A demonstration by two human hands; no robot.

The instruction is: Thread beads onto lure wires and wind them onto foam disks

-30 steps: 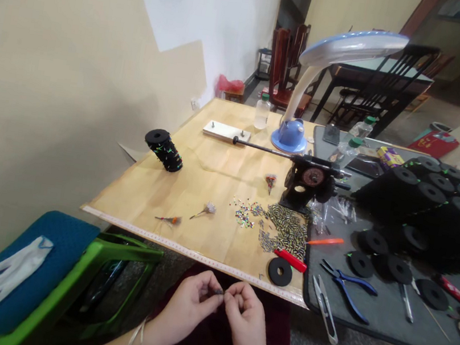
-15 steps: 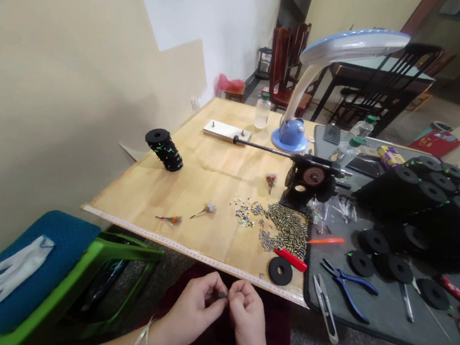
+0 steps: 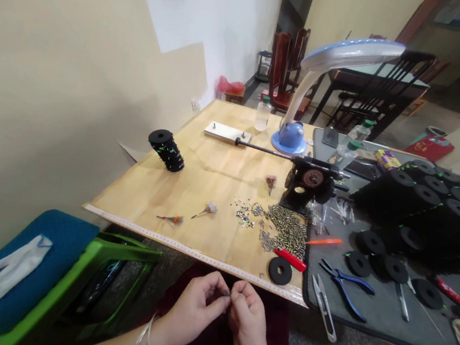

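My left hand [image 3: 202,305] and my right hand [image 3: 248,319] meet fingertip to fingertip over my lap, just off the table's front edge. The left thumb and forefinger pinch a small dark piece, too small to name. My right fingers are also pinched together, and what they hold is hidden. Closest to them on the table lies a black foam ring [image 3: 280,270], with a red-handled tool [image 3: 290,260] behind it. A pile of small striped metallic pieces [image 3: 288,227] spreads behind that, beside scattered colourful bits [image 3: 245,214].
A black winding device [image 3: 311,179] with a long rod stands behind the pile, near a blue lamp [image 3: 291,135]. Blue pliers [image 3: 345,288], tweezers [image 3: 324,308] and stacked black foam spools [image 3: 421,195] occupy the grey mat. A studded black spool stack [image 3: 167,151] stands at left.
The view has shifted slightly. My hands stay together in nearly the same place, fingers still pinched, with only tiny finger movement.
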